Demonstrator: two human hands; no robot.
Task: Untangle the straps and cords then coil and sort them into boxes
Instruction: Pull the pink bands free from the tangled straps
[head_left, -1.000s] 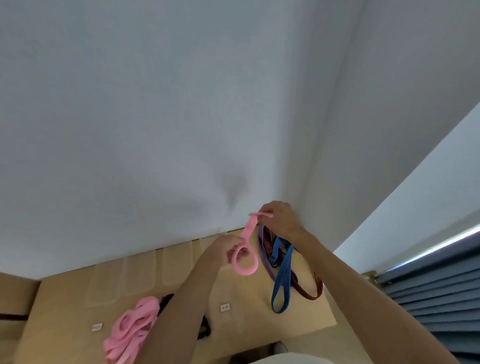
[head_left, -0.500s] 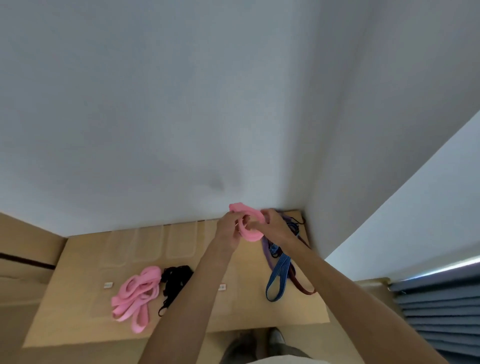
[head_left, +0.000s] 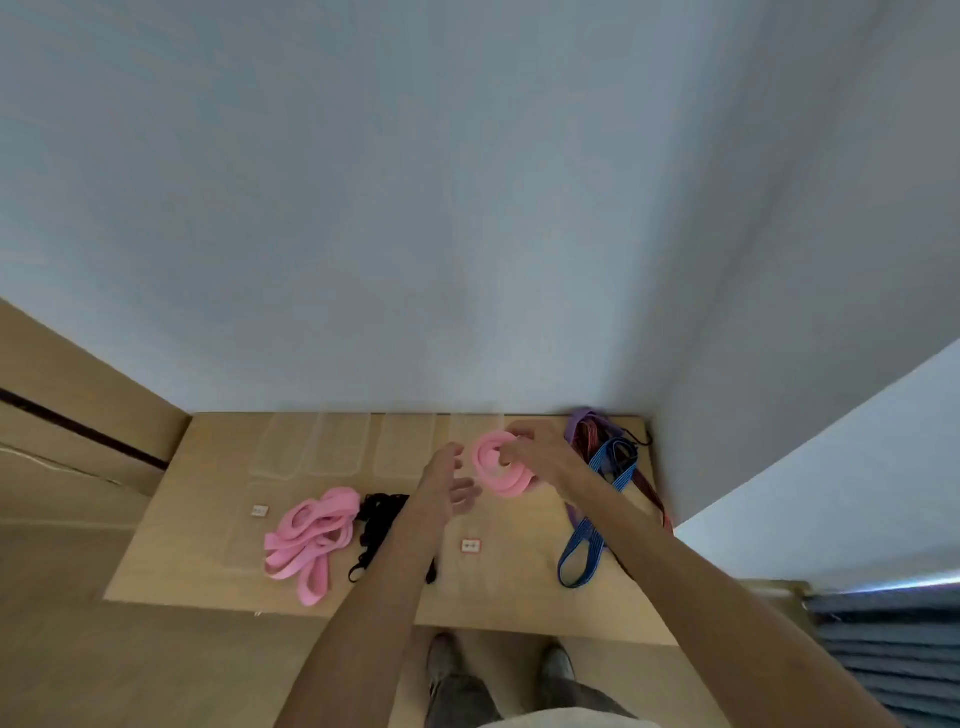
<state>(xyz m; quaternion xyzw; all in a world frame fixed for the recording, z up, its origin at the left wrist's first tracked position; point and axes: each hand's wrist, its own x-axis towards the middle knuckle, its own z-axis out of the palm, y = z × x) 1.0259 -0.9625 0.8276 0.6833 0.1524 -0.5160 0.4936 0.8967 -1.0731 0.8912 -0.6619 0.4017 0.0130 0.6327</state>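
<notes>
The right hand (head_left: 540, 460) pinches a coiled pink strap (head_left: 498, 467) above the table's (head_left: 208, 545) far edge; the left hand (head_left: 449, 483) hovers beside it, fingers loose. The strap looks light, soft and springy, likely to unwind unless pinched across its turns.

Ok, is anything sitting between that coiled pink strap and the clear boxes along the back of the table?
Nothing visible does. The right hand grips the coiled pink strap just in front of the clear boxes by the wall, with only bare table between. The loose pink strap and black cord lie nearer the person, off that path.
</notes>
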